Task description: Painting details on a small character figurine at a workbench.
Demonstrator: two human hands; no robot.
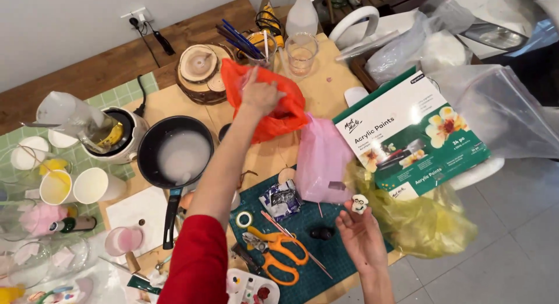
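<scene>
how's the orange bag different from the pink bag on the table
The orange bag is gripped by the left hand and bunched up off the table; the pink bag lies flat and untouched. The orange bag is vivid and opaque; the pink bag is pale and slightly see-through. The orange bag sits near the wood slices; the pink bag lies beside the green paint box. Both are thin plastic bags.

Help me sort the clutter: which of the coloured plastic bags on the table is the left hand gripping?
The orange bag, at the far side by the wood slices. The left hand grips it; the pink bag and yellow bag lie untouched nearer the paint box.
</scene>
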